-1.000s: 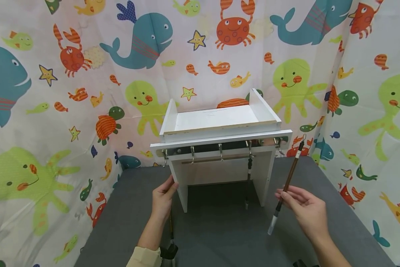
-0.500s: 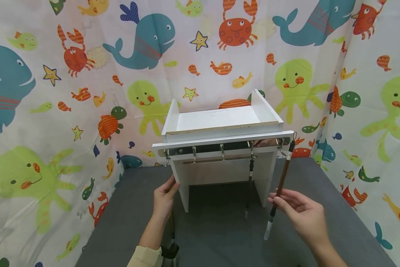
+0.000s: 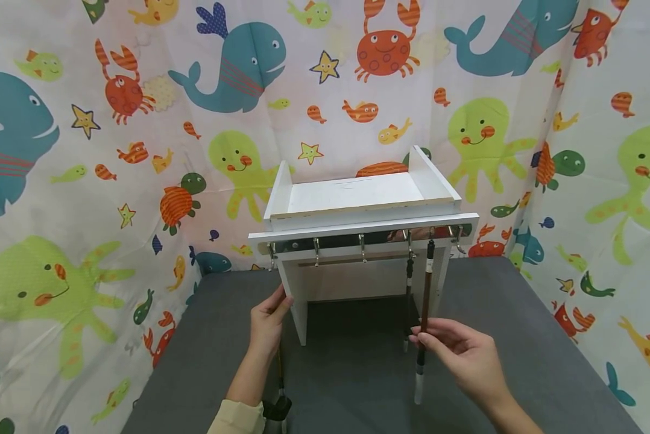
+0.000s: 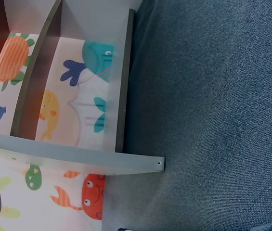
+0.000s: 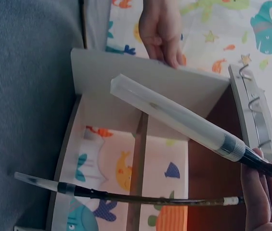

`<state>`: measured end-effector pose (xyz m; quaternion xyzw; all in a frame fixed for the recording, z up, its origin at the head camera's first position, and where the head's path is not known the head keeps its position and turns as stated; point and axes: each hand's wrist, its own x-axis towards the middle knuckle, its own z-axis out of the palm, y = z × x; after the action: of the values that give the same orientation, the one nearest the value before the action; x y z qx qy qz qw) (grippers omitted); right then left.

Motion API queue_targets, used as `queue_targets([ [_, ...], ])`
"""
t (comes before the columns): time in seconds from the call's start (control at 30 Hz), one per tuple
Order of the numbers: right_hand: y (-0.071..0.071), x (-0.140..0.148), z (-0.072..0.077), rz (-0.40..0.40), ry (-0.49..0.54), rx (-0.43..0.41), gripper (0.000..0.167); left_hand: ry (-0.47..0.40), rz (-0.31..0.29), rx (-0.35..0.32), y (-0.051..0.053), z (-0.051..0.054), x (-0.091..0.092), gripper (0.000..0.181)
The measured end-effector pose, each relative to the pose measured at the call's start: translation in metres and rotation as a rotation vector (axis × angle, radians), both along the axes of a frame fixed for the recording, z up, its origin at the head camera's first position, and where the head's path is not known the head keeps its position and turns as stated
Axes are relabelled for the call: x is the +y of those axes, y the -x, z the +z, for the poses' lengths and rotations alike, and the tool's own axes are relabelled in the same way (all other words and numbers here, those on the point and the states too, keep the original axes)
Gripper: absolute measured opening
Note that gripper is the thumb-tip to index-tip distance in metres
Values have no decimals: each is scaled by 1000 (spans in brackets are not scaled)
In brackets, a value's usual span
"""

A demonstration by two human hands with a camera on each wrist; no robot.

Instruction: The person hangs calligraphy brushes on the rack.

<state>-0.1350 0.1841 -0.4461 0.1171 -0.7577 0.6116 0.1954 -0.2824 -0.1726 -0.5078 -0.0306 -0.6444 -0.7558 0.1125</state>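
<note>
My right hand pinches a brown-handled brush with a clear cap, held nearly upright in front of the white shelf. The brush's top end is just below the hook rail, between the two rightmost hooks; whether its loop touches a hook cannot be told. In the right wrist view the brush cap slants across the shelf's opening. A second, darker capped brush hangs from a hook beside it. My left hand holds the shelf's left side panel at its front edge; some fingers are hidden.
Several metal hooks line the rail; a middle hook bears nothing. The shelf stands on a grey cloth surface before a patterned curtain. A thin rod shows beside my left wrist, partly hidden.
My right hand has moved left with the brush, from beyond the shelf's right end to in front of the rail. The brush has turned more upright. My left hand stays at the panel.
</note>
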Motion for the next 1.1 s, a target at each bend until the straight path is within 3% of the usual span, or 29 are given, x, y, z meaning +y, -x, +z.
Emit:
queue_targets([
  [0.13, 4, -8, -5, 87, 10, 31, 21, 6, 3, -4, 0, -1, 0, 46],
  [0.3, 10, -14, -15, 250, 17, 81, 21, 10, 15, -22, -2, 0, -2, 47],
  [0.43, 11, -19, -22, 329, 28, 78, 23, 23, 19, -29, -3, -1, -3, 47],
  [1.1, 10, -31, -29, 379, 31, -15, 19, 34, 22, -18, -1, -2, 1, 47],
])
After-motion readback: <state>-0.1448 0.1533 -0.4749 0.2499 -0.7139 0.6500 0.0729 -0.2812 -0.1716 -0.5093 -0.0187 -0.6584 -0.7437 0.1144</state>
